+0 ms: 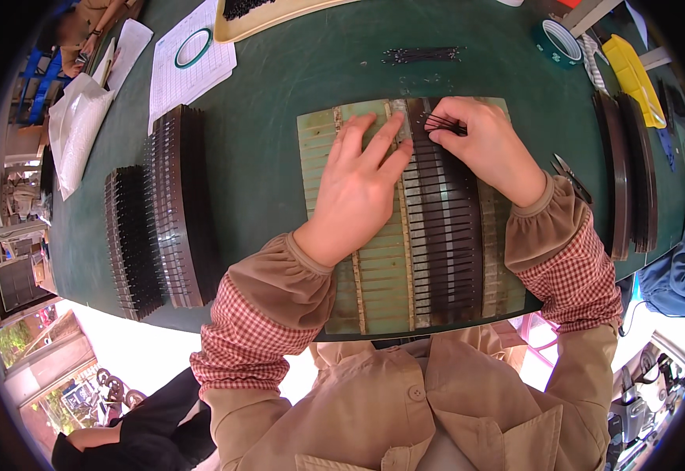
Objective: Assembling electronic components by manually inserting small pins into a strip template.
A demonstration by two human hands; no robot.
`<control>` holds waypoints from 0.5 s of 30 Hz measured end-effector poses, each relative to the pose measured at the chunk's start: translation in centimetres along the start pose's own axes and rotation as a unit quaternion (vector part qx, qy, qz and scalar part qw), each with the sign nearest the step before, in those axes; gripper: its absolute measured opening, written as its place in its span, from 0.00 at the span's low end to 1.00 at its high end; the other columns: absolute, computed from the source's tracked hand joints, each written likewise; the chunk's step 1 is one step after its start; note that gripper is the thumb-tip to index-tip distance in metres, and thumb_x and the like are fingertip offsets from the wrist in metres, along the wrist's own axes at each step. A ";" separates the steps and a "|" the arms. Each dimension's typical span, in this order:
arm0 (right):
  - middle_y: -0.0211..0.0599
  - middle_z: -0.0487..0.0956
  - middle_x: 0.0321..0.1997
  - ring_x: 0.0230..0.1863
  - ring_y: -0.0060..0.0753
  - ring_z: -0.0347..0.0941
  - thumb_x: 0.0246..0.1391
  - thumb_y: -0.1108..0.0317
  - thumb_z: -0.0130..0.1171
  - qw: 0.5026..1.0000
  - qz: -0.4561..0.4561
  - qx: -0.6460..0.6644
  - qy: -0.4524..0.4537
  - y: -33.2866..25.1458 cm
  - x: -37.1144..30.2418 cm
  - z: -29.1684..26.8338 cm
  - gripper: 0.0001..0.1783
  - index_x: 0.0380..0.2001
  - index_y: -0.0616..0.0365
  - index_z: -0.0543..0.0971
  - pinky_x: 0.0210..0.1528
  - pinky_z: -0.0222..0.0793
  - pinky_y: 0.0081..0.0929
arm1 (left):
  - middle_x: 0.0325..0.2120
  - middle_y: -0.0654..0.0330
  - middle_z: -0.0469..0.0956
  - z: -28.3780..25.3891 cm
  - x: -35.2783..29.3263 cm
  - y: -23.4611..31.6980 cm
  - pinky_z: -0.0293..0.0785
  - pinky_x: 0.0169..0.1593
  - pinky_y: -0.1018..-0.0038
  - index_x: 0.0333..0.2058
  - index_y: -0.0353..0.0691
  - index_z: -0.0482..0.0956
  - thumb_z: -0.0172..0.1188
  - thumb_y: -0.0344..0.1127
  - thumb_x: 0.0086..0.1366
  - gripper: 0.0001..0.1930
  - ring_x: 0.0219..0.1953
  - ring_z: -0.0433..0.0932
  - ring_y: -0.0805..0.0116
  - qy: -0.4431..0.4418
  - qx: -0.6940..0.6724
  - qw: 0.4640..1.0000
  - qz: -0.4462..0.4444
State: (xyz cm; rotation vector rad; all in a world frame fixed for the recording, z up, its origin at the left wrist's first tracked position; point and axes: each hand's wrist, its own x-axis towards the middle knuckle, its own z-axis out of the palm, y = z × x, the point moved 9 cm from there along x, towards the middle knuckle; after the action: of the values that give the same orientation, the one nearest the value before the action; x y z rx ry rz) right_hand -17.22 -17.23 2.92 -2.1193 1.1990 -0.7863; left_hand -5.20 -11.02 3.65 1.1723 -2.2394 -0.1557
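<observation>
A pale green slotted board (382, 267) lies in front of me, with a dark brown strip (464, 228) on its right half. Thin black rods (441, 228) lie in rows across the strip, crossed by a band of clear tape. Spread over the board's upper middle, my left hand (362, 184) rests its fingertips near the strip's left edge. My right hand (480, 141) pinches a small bundle of thin black rods (443, 123) above the strip's far end. The tips under the right fingers are partly hidden.
Stacks of dark strips with rods (181, 212) stand at left; more dark strips (613, 173) stand at right. Loose black rods (423, 55) lie beyond the board. Pliers-like tool (570, 177), tape roll (558, 43), yellow bin (633, 78), papers (193, 78) and a tan tray (272, 23) surround it.
</observation>
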 end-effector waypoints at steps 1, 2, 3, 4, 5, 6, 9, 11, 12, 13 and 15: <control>0.42 0.77 0.24 0.27 0.37 0.75 0.46 0.71 0.60 0.999 -0.009 -0.042 0.016 -0.2 0.0 -0.3 0.08 0.29 0.65 0.78 0.33 0.70 0.32 | 0.53 0.53 0.70 0.3 0.0 0.2 0.67 0.54 0.61 0.42 0.36 0.77 0.53 0.17 0.48 0.20 0.53 0.66 0.49 -0.014 0.037 0.999 0.013; 0.42 0.77 0.24 0.27 0.37 0.75 0.46 0.71 0.60 0.999 -0.009 -0.043 0.017 0.1 -0.1 -0.5 0.08 0.29 0.65 0.78 0.33 0.70 0.32 | 0.53 0.53 0.70 0.4 -0.1 0.2 0.67 0.54 0.61 0.42 0.36 0.77 0.53 0.17 0.48 0.20 0.53 0.66 0.49 -0.013 0.036 0.999 0.014; 0.39 0.76 0.23 0.25 0.33 0.73 0.47 0.71 0.60 1.000 -0.005 0.008 0.024 0.6 -0.1 -0.9 0.07 0.29 0.64 0.78 0.30 0.68 0.29 | 0.52 0.53 0.70 0.3 -0.2 0.1 0.67 0.55 0.61 0.42 0.36 0.77 0.53 0.17 0.50 0.19 0.53 0.66 0.49 -0.013 0.016 1.000 0.006; 0.35 0.75 0.22 0.22 0.29 0.71 0.49 0.70 0.60 0.998 -0.001 0.058 0.032 0.9 -0.2 -1.3 0.07 0.29 0.64 0.78 0.26 0.66 0.27 | 0.52 0.52 0.71 0.1 -0.2 -0.1 0.66 0.55 0.62 0.42 0.35 0.77 0.54 0.18 0.52 0.18 0.53 0.66 0.50 -0.013 -0.006 1.000 -0.002; 0.35 0.75 0.22 0.22 0.29 0.71 0.49 0.70 0.60 0.998 -0.003 0.057 0.035 1.0 -0.2 -2.2 0.07 0.29 0.64 0.78 0.26 0.66 0.27 | 0.52 0.52 0.71 0.0 0.0 -0.2 0.66 0.55 0.62 0.42 0.35 0.77 0.54 0.18 0.52 0.18 0.53 0.66 0.50 -0.011 -0.004 1.000 0.001; 0.31 0.73 0.23 0.21 0.22 0.67 0.51 0.70 0.59 0.981 0.110 0.156 -0.021 2.2 -0.3 -2.0 0.08 0.31 0.64 0.79 0.24 0.62 0.21 | 0.50 0.51 0.72 -0.6 0.1 -1.0 0.67 0.53 0.63 0.42 0.34 0.77 0.56 0.21 0.53 0.15 0.52 0.68 0.52 0.017 -0.076 0.997 -0.028; 0.24 0.71 0.23 0.18 0.13 0.60 0.54 0.69 0.58 0.941 0.202 0.257 -0.086 2.5 -1.0 -0.7 0.08 0.34 0.64 0.80 0.20 0.55 0.14 | 0.46 0.54 0.75 -0.9 0.7 -2.3 0.67 0.53 0.68 0.41 0.35 0.77 0.57 0.25 0.58 0.11 0.50 0.70 0.59 0.025 -0.217 0.969 -0.119; 0.25 0.70 0.17 0.17 0.13 0.61 0.52 0.68 0.60 0.946 0.156 0.266 -0.094 1.9 -0.8 -0.3 0.10 0.34 0.64 0.81 0.18 0.56 0.14 | 0.39 0.61 0.77 0.4 1.1 -3.1 0.65 0.52 0.75 0.39 0.36 0.77 0.58 0.28 0.61 0.07 0.46 0.71 0.69 0.002 -0.323 0.924 -0.204; 0.25 0.70 0.17 0.17 0.13 0.61 0.52 0.68 0.60 0.947 0.155 0.266 -0.094 1.6 -0.7 -0.2 0.10 0.34 0.64 0.81 0.18 0.56 0.14 | 0.39 0.61 0.77 0.6 1.3 -3.2 0.65 0.52 0.75 0.39 0.36 0.77 0.58 0.28 0.61 0.07 0.46 0.71 0.69 0.003 -0.322 0.925 -0.203; 0.25 0.71 0.17 0.17 0.13 0.61 0.52 0.68 0.60 0.946 0.155 0.267 -0.102 1.2 -0.8 0.1 0.09 0.33 0.64 0.81 0.18 0.56 0.14 | 0.39 0.61 0.77 1.1 1.2 -3.5 0.65 0.51 0.75 0.37 0.36 0.77 0.58 0.28 0.61 0.06 0.46 0.71 0.70 0.002 -0.356 0.909 -0.216; 0.25 0.72 0.18 0.16 0.13 0.60 0.52 0.70 0.61 0.949 0.163 0.248 -0.110 1.0 -0.7 0.1 0.08 0.33 0.63 0.81 0.17 0.55 0.14 | 0.38 0.61 0.77 1.6 1.0 -3.9 0.65 0.51 0.75 0.36 0.36 0.76 0.58 0.28 0.61 0.05 0.45 0.71 0.71 0.001 -0.390 0.892 -0.229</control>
State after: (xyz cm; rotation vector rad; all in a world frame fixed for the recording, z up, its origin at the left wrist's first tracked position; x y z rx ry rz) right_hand -17.99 -16.98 1.95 -1.5057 1.0587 -0.6033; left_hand -3.80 -14.40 1.37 1.1756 -1.5685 -1.1226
